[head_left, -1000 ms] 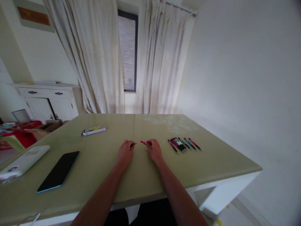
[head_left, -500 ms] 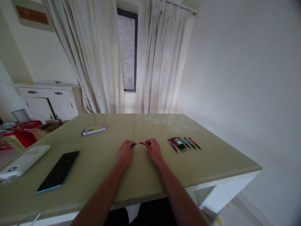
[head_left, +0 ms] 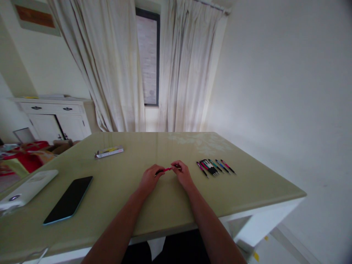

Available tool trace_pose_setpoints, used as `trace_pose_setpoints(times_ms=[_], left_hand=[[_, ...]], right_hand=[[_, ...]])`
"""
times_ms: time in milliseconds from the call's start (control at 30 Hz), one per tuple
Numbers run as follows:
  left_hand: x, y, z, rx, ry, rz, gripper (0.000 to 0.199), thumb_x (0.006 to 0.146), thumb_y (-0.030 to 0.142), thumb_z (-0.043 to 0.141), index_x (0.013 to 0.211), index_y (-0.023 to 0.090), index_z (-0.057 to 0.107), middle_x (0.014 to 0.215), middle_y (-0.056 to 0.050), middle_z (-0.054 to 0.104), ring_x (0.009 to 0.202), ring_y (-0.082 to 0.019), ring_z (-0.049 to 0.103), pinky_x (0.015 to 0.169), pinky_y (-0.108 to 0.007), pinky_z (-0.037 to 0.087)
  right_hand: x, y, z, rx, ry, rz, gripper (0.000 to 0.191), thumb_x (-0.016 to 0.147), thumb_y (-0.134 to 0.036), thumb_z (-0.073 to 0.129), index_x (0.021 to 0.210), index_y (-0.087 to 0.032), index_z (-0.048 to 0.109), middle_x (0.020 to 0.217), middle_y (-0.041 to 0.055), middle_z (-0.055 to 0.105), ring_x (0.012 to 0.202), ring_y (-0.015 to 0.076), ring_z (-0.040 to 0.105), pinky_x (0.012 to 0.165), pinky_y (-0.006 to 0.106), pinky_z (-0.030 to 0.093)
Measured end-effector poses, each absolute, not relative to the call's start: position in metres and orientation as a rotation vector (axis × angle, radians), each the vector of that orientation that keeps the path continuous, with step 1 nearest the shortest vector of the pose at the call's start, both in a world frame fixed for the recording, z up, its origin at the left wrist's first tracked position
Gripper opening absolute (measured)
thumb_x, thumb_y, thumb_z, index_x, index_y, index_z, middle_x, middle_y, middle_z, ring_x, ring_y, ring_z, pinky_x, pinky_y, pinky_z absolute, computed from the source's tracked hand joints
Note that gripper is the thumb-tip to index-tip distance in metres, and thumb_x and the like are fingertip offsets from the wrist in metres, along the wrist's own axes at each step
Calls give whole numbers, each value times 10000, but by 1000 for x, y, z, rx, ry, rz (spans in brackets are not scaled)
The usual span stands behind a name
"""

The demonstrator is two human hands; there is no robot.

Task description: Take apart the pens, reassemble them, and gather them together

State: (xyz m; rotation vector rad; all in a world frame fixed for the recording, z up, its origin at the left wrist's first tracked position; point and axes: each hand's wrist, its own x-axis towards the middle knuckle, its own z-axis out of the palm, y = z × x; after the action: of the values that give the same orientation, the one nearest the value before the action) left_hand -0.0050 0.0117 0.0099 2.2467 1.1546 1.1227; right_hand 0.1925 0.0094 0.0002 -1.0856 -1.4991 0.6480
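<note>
A pink and black pen (head_left: 167,169) spans the small gap between my two hands, just above or on the table; I cannot tell which. My left hand (head_left: 150,178) pinches its dark end. At the other end, the fingers of my right hand (head_left: 182,172) are closed on it, hiding that tip. To the right lies a row of several pens (head_left: 210,167) with pink, black, white, green and blue barrels, their tips pointing toward me. Neither hand touches the row.
The greenish table (head_left: 115,198) carries a black-screened tablet (head_left: 68,200) and a white device (head_left: 30,189) on the left. A small clear box with yellow contents (head_left: 109,151) sits farther back. A white wall (head_left: 275,110) rises on the right.
The dark piece in my left hand and the pink piece in my right were apart; now they meet in one line. My left hand has shifted slightly right.
</note>
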Motion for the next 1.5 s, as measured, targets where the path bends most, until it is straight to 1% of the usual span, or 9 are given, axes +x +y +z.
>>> trace_pose_setpoints(times_ms=[267, 467, 633, 800, 867, 1000, 1200, 1367, 1500], left_hand=[[-8, 12, 12, 2212, 1140, 1107, 151, 894, 305, 608, 948, 220, 721, 918, -42, 712, 878, -180, 656, 842, -332, 531], [0, 7, 12, 2251, 1049, 1229, 164, 885, 303, 635, 986, 213, 728, 1123, -56, 655, 973, -175, 653, 924, -342, 533], [7, 1, 13, 2363, 1092, 1103, 205, 925, 351, 585, 980, 226, 737, 966, -39, 674, 910, -173, 649, 879, -319, 523], [0, 6, 11, 2281, 1262, 1160, 261, 943, 387, 543, 1009, 218, 731, 973, -59, 728, 901, -201, 668, 856, -343, 511], [-3, 9, 10, 2246, 1257, 1132, 262, 934, 395, 552, 1004, 222, 735, 972, -57, 748, 889, -206, 680, 841, -343, 511], [-3, 8, 11, 2180, 1150, 1104, 233, 892, 383, 602, 992, 224, 740, 978, -44, 761, 895, -195, 688, 849, -327, 517], [1, 4, 14, 2106, 1138, 1173, 218, 856, 383, 628, 946, 211, 729, 945, -47, 752, 866, -190, 685, 841, -317, 521], [2, 1, 17, 2162, 1169, 1053, 288, 899, 419, 549, 988, 214, 731, 885, -37, 753, 785, -187, 671, 757, -293, 492], [3, -1, 21, 2197, 1145, 940, 367, 954, 422, 425, 921, 216, 727, 793, -22, 737, 717, -174, 648, 717, -274, 453]], right_hand=[[196, 10, 1, -1042, -1463, 756, 181, 772, -356, 685, 872, -207, 667, 804, 19, 683, 725, 163, 615, 676, 279, 490], [193, 7, 1, -1059, -1459, 788, 199, 806, -379, 642, 890, -200, 666, 590, -40, 564, 559, 138, 536, 570, 254, 452], [188, 5, 2, -1010, -1413, 804, 231, 821, -409, 659, 896, -191, 656, 694, 5, 649, 640, 158, 614, 624, 278, 497], [189, 7, 5, -1003, -1272, 846, 304, 710, -410, 761, 892, -196, 647, 741, 27, 682, 650, 167, 632, 598, 276, 492], [191, 7, 7, -994, -1249, 863, 316, 687, -407, 778, 887, -196, 655, 721, 23, 681, 623, 162, 619, 582, 272, 486], [193, 7, 8, -1051, -1219, 848, 308, 709, -456, 760, 827, -187, 666, 574, -18, 611, 492, 128, 529, 495, 247, 430], [192, 9, 4, -1056, -1205, 883, 319, 747, -489, 720, 822, -183, 668, 548, -16, 607, 458, 122, 500, 454, 236, 385], [192, 11, 2, -983, -1218, 870, 285, 755, -461, 735, 818, -191, 670, 567, -22, 597, 497, 125, 516, 494, 241, 400], [193, 11, 2, -960, -1235, 835, 261, 775, -446, 725, 825, -195, 669, 586, -21, 594, 529, 133, 530, 524, 248, 411]])
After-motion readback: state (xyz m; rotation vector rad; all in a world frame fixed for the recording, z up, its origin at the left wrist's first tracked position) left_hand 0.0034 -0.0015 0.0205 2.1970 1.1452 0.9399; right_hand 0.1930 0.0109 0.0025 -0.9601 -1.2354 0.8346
